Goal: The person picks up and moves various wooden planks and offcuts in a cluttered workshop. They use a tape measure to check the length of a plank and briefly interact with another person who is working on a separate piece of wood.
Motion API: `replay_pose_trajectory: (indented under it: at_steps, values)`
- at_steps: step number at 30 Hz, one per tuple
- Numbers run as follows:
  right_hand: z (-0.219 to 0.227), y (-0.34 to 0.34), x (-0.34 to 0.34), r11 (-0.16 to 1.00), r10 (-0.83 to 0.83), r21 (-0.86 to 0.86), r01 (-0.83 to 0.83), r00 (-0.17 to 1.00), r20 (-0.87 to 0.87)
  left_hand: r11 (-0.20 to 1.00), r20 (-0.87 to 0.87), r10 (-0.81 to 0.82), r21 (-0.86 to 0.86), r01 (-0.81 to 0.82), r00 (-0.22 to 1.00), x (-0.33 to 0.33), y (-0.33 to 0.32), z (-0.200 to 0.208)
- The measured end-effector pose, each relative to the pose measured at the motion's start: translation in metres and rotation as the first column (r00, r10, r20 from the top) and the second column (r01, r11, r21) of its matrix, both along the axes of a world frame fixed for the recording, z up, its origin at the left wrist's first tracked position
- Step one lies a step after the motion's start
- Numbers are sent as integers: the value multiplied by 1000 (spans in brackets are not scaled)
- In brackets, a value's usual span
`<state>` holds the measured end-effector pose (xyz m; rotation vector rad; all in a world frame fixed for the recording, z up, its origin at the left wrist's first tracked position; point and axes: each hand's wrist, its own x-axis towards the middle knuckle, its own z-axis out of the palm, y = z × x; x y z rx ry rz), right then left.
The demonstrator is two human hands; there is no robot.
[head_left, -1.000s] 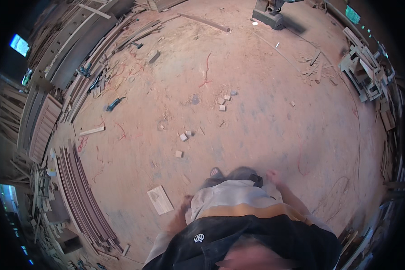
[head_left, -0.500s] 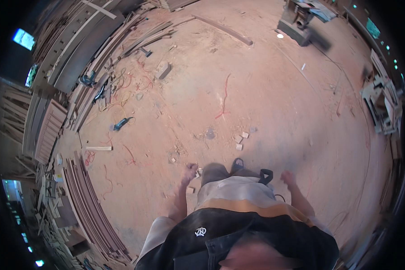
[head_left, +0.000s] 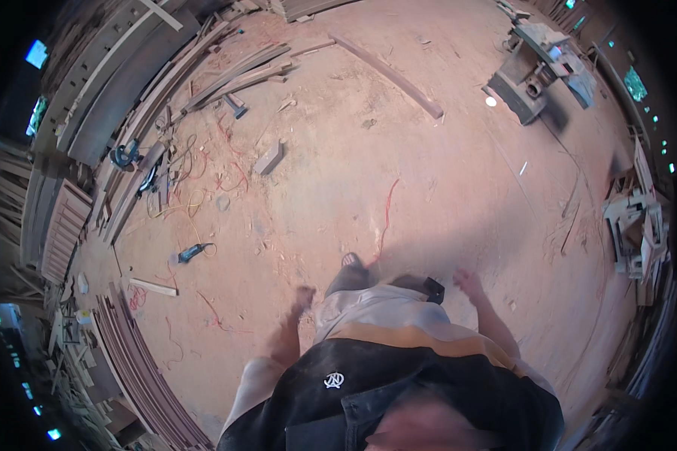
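My left hand (head_left: 304,298) hangs beside my left thigh, over the dusty floor. It is dark and smeared by motion, so its fingers do not show clearly. Out to the right of my waist, my right hand (head_left: 467,283) hangs with loosely bent fingers slightly apart; I see nothing in it. Neither hand touches any object that I can make out. A black strap-like piece (head_left: 433,290) sticks out at the front of my light shorts, nearest to the right hand. One sandalled foot (head_left: 350,259) is forward on the floor.
A blue power tool (head_left: 192,253) with a cord lies ahead left. Stacked boards (head_left: 139,361) line the left side. A wooden block (head_left: 269,158), a hammer-like tool (head_left: 235,107) and a long beam (head_left: 387,75) lie farther off. Machines (head_left: 530,90) stand far right; red string (head_left: 388,214) crosses the floor.
I have walked forward: floor objects sit lower in view, and the small wood blocks near my feet are out of sight. The other foot is now forward. Both hands have swung.
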<state>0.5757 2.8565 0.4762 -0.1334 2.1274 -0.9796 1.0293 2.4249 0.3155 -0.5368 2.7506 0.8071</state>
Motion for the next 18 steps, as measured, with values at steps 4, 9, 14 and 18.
replay_pose_trajectory:
  at_steps: [4, 9, 14, 18]
  values:
    - [-6, -44, -14, 977, -198, 147, 154, 914, 353, 534, 162, 777, 343, -773, 609, -162, -176, 51]
    - [-47, -146, -136, 972, 22, 206, -112, 917, 398, 513, 160, 785, 376, -772, 599, -350, -321, 127]
    - [-100, -325, -349, 977, -164, -73, 198, 932, 324, 500, 230, 794, 278, -820, 562, -452, -388, 98]
    - [-59, -539, -517, 993, 121, -17, -121, 992, 23, 91, 564, 781, 320, -943, 267, -467, -406, 78]
